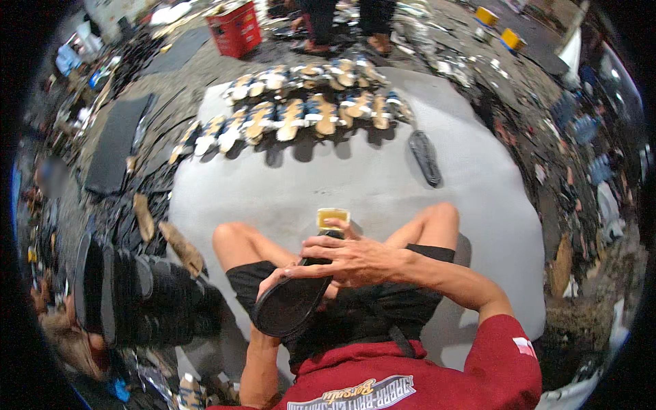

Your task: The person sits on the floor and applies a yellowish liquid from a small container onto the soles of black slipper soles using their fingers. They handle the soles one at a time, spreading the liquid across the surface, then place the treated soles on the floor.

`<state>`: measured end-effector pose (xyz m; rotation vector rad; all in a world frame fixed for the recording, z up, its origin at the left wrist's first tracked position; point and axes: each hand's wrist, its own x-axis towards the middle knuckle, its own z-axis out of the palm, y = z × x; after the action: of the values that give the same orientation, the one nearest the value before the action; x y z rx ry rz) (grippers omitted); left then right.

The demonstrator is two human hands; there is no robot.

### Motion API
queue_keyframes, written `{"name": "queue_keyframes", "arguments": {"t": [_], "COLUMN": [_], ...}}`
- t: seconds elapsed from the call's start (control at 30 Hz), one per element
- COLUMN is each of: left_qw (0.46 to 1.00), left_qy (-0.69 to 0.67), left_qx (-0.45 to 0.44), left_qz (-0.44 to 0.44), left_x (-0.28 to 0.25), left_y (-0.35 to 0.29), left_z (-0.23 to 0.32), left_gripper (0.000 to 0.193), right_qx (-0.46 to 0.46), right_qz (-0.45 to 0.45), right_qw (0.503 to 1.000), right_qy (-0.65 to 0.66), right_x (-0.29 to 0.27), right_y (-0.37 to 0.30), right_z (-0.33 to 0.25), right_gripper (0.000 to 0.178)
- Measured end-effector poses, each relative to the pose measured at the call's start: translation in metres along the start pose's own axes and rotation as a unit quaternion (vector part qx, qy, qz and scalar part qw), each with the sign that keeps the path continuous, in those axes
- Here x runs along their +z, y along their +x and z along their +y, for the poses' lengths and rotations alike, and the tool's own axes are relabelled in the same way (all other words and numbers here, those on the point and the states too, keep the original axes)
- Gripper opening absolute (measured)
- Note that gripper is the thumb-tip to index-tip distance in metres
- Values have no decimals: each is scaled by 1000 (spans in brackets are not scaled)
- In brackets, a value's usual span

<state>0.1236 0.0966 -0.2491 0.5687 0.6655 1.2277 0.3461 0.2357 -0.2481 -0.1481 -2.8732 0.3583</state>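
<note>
A black shoe sole is held slantwise over my lap, its broad end toward my left. My left hand is closed on its left edge, mostly hidden by the sole. My right hand lies across the upper, narrower part with its fingers wrapped over it. Just beyond my hands stands a small square tub with something yellowish in it; a fingertip overlaps its near edge. Farther off, two rows of sandals with tan insoles and dark-and-white straps stand on the pale sheet.
A black sole lies at the sheet's right. To my left are stacked black soles and two brown foot-shaped forms. Beyond stand a red crate and a person's legs. Dark scraps litter the ground.
</note>
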Motion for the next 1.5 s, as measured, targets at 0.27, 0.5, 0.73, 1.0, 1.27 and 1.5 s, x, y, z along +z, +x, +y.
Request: {"name": "queue_keyframes", "arguments": {"t": [0.27, 0.5, 0.73, 1.0, 1.27, 1.5], "left_qw": [965, 966, 975, 473, 285, 476], "left_qy": [-99, -148, -66, 665, 576, 447], "left_qx": [-164, -125, -39, 360, 303, 436], "left_qz": [177, 169, 208, 452, 704, 619], "left_x": [-35, -59, -48, 9, -56, -137], "left_y": [33, 19, 12, -83, -201, -203], "left_z": [-24, -49, -57, 105, 188, 152], "left_gripper": [65, 66, 59, 48, 83, 106], "right_qx": [494, 779, 698, 543, 504, 408], "right_qz": [86, 58, 94, 208, 244, 180], "right_qw": [864, 620, 676, 803, 824, 894], "right_qy": [41, -69, -216, -134, -80, 54], "right_x": [66, 96, 108, 99, 102, 103], "right_y": [-98, -176, -174, -156, -141, -71], "right_z": [122, 241, 250, 163, 169, 115], "right_gripper": [113, 113, 99, 79, 78, 72]}}
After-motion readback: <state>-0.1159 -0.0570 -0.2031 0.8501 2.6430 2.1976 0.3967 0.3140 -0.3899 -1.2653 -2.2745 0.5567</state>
